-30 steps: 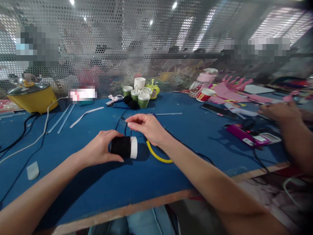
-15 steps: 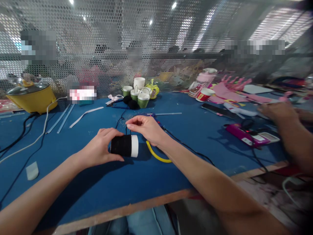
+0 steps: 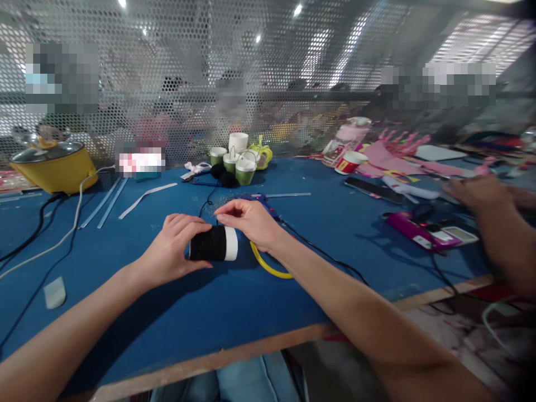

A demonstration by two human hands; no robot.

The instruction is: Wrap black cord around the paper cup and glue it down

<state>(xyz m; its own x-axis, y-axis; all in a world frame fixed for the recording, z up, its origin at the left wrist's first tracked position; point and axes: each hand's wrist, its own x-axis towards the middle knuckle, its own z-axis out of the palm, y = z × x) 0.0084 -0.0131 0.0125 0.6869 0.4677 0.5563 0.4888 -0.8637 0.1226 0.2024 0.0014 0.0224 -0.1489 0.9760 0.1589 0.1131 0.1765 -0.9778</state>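
Observation:
On its side, a paper cup (image 3: pixel 231 244) lies in the grip of my left hand (image 3: pixel 173 245), fingers above and thumb below. Black yarn (image 3: pixel 208 244) wraps most of the cup, leaving a white band bare at the right end. Just above the cup, my right hand (image 3: pixel 247 219) pinches the black strand between thumb and fingertips. Black balls of yarn (image 3: pixel 228 178) sit farther back, with a loose strand trailing toward the cup. A yellow curved tube (image 3: pixel 270 268) lies under my right wrist, and a blue glue gun (image 3: pixel 262 202) is partly hidden behind that hand.
Small green-and-white cups (image 3: pixel 245 170) stand at the back. A yellow electric pot (image 3: pixel 54 167) is at the left with cables. Clear glue sticks (image 3: pixel 111 206) lie nearby. At right are a purple device (image 3: pixel 419 230), a phone (image 3: pixel 374 190), pink pieces and another person's hand (image 3: pixel 473 192).
The wrapped cup has risen and turned slightly in my left hand. My right hand stays close above it, and less of the strand shows between its fingers and the cup.

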